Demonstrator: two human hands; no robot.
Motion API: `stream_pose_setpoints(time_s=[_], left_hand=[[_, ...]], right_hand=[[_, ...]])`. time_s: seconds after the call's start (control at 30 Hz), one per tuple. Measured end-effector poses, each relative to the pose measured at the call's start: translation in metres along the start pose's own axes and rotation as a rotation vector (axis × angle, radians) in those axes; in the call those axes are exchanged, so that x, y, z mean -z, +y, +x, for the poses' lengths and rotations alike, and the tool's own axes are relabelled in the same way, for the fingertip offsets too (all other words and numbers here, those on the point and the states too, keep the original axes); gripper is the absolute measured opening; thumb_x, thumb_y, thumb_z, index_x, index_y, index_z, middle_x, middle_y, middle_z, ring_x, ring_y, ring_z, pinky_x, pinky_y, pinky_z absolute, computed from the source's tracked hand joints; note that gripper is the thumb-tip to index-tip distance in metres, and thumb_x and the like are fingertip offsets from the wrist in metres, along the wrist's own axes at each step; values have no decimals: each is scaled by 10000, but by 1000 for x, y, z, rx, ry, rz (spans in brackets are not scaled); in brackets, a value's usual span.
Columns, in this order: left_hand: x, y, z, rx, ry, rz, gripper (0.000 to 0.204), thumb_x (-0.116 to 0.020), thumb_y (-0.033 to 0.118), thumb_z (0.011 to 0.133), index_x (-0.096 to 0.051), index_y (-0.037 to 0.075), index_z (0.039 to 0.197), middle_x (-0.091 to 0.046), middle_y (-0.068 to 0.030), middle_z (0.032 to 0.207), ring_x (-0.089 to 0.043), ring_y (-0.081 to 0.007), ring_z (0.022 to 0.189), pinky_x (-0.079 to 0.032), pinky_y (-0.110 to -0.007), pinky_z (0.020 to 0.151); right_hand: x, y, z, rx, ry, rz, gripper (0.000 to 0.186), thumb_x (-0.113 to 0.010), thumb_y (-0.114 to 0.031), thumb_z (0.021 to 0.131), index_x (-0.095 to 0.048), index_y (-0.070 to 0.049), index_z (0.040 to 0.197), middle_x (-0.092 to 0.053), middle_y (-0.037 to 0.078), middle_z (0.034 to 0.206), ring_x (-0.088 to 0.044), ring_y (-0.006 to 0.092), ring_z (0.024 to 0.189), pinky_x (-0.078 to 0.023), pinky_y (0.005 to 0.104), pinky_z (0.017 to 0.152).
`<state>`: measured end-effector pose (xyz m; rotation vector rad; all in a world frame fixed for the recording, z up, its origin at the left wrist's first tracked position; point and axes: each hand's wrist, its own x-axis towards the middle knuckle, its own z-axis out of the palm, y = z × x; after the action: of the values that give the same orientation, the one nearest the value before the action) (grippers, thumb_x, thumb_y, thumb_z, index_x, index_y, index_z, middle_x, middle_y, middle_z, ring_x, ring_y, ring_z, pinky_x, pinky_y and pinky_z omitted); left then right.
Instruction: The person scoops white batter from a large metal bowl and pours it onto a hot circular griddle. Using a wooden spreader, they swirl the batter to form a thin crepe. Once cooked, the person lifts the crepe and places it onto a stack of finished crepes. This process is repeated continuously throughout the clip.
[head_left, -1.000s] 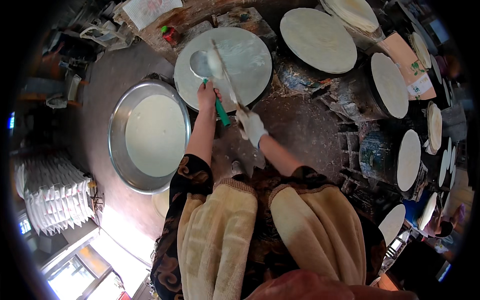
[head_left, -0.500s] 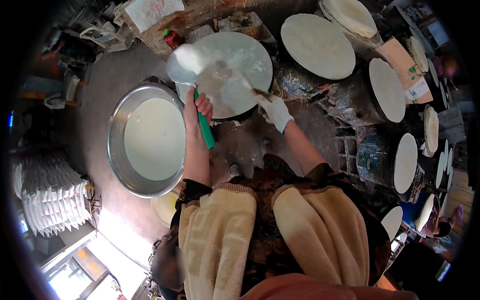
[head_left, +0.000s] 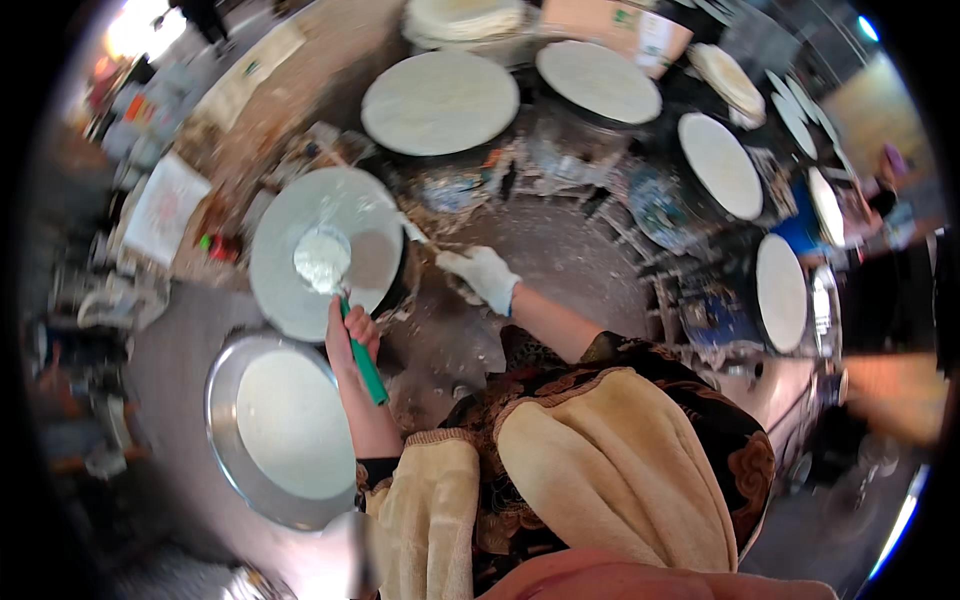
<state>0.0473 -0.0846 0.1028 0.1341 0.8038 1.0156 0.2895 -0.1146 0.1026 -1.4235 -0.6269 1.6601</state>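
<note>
My left hand [head_left: 350,332] is closed round the green handle of a ladle [head_left: 366,372]. The ladle's bowl, heaped with white batter [head_left: 322,262], is over the middle of a round griddle [head_left: 282,225]. A pale film covers part of the griddle, with a greyer patch right of the ladle. In a white glove, my right hand [head_left: 485,278] grips a flat scraper [head_left: 416,231] whose pale blade is at the griddle's right edge. Near my left forearm stands a large metal basin [head_left: 228,462] of white batter [head_left: 288,425].
More round griddles [head_left: 440,102] coated in white curve away to the right. Behind them lies a stack of thin flat rounds [head_left: 465,18]. A red bottle with a green cap [head_left: 222,247] stands left of my griddle. At the far right is another person [head_left: 862,205].
My view has turned to the right. The batter-filled ladle has moved from the griddle's left edge to over its middle. The scraper has drawn back to the griddle's right edge.
</note>
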Motion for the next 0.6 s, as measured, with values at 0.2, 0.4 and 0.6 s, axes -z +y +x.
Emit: stream_pose_setpoints(time_s=[0.2, 0.4, 0.6], left_hand=[[-53, -69, -14, 185, -49, 361, 489, -475, 537, 920, -343, 189, 603, -293, 68, 444, -274, -59, 336, -195, -222, 313], [-105, -103, 29, 63, -21, 486, 339, -544, 239, 906, -397, 173, 608, -335, 84, 419, -315, -55, 282, -246, -200, 255], [-232, -86, -9, -171, -238, -135, 229, -488, 136, 929, -431, 106, 709, -372, 54, 459, -343, -45, 299, -302, -182, 264]], right_hand=[[16, -20, -61, 17, -76, -196, 484, -655, -342, 842, -572, -115, 1261, -568, -8, 684, -482, 61, 525, -384, 211, 437], [72, -44, -38, 421, -330, -271, 412, -670, -223, 801, -617, -22, 1157, -679, 44, 865, -569, 73, 640, -482, 236, 565], [214, -89, 49, 96, 141, -524, 390, -669, -385, 787, -698, -12, 895, -660, 93, 695, -629, 170, 638, -494, 311, 585]])
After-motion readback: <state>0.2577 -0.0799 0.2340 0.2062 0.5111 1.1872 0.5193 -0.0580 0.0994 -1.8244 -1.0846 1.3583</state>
